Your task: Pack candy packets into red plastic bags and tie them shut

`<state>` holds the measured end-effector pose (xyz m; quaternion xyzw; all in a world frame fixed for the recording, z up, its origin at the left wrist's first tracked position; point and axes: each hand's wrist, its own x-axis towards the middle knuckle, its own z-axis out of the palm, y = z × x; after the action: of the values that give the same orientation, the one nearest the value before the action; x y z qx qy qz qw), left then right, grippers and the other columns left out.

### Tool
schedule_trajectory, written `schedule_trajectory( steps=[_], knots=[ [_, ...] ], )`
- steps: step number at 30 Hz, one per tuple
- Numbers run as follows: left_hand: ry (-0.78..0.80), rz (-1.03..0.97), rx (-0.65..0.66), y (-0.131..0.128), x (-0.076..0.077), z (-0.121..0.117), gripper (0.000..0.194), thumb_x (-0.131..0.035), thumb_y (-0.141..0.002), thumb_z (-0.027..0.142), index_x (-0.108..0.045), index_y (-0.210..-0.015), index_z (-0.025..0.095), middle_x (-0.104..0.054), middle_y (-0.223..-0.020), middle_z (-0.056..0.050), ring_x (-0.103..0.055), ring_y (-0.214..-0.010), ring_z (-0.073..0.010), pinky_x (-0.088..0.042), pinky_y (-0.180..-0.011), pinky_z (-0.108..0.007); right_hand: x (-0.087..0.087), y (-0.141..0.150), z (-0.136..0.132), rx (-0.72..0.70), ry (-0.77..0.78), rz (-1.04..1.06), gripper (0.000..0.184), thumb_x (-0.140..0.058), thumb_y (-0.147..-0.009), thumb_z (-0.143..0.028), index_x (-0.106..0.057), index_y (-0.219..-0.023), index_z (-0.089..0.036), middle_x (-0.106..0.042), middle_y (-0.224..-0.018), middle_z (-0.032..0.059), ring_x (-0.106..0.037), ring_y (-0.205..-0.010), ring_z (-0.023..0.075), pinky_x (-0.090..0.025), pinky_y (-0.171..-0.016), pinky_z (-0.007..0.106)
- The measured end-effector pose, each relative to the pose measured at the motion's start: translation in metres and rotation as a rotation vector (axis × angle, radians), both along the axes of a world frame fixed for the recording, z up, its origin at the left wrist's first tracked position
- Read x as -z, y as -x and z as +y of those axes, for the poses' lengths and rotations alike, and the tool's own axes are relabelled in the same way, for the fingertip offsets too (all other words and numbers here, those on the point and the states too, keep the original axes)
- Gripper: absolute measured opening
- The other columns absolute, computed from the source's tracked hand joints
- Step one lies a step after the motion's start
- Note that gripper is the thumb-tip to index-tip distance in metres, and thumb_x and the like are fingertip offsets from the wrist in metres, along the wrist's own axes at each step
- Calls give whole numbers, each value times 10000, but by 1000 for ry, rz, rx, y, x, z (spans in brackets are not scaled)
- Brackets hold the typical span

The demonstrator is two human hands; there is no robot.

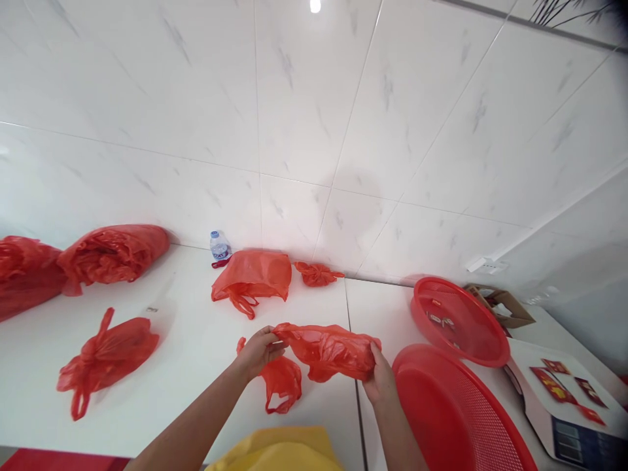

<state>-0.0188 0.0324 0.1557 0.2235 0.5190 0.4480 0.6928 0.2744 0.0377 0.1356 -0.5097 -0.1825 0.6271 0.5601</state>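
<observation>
Both my hands hold one crumpled red plastic bag (328, 351) stretched between them above the white table (196, 353). My left hand (258, 351) pinches its left end, and my right hand (379, 378) grips its right end. Just beneath the left hand lies another small red bag (282, 386) on the table.
More red bags lie around: one tied at front left (105, 356), a big bundle at far left (115, 252), one by the wall (252, 276) and a small knotted one (316, 273). A water bottle (219, 246) stands at the wall. Two red baskets (458, 320) (456, 418) sit right. A yellow bag (279, 451) lies near me.
</observation>
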Motion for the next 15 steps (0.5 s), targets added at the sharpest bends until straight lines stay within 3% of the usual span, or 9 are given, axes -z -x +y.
schedule_trajectory(
  steps=[4, 7, 9, 12, 15],
  knots=[
    [18, -94, 2, -7, -3, 0, 190, -598, -651, 181, -486, -804, 193, -659, -879, -43, -671, -818, -174, -515, -773, -296, -6, 8, -5, 11, -4, -221, 433, -621, -711, -521, -590, -1010, -209, -670, -1023, 79, -624, -990, 276, -529, -773, 358],
    [16, -121, 11, -12, -2, 0, 175, -589, -652, 156, -477, -781, 192, -638, -808, -19, -654, -778, -150, -513, -765, -288, -17, 16, -12, 165, -35, -687, 553, -642, -706, -466, -504, -1176, -212, -566, -1213, 114, -503, -1152, 304, -453, -904, 407],
    [10, -130, 21, -16, 0, 0, 167, -579, -637, 132, -470, -750, 191, -602, -728, 10, -629, -727, -126, -509, -758, -280, -25, 26, -19, 196, -186, -993, 506, -606, -747, -412, -502, -1194, -198, -508, -1271, 134, -421, -1216, 301, -361, -997, 426],
    [2, -134, 43, -25, 2, 0, 176, -566, -598, 96, -451, -693, 189, -542, -639, 44, -573, -637, -95, -499, -721, -259, -29, 45, -29, -63, -428, -1103, 242, -502, -832, -335, -601, -1011, -205, -589, -1106, 110, -506, -1086, 265, -376, -959, 404],
    [-16, -150, 92, -36, 0, -2, 167, -555, -568, 85, -455, -655, 186, -531, -620, 45, -556, -635, -102, -483, -695, -252, -17, 66, -30, -416, -461, -941, 186, -479, -857, -295, -652, -868, -228, -645, -931, 57, -576, -915, 238, -437, -845, 375]
  ],
)
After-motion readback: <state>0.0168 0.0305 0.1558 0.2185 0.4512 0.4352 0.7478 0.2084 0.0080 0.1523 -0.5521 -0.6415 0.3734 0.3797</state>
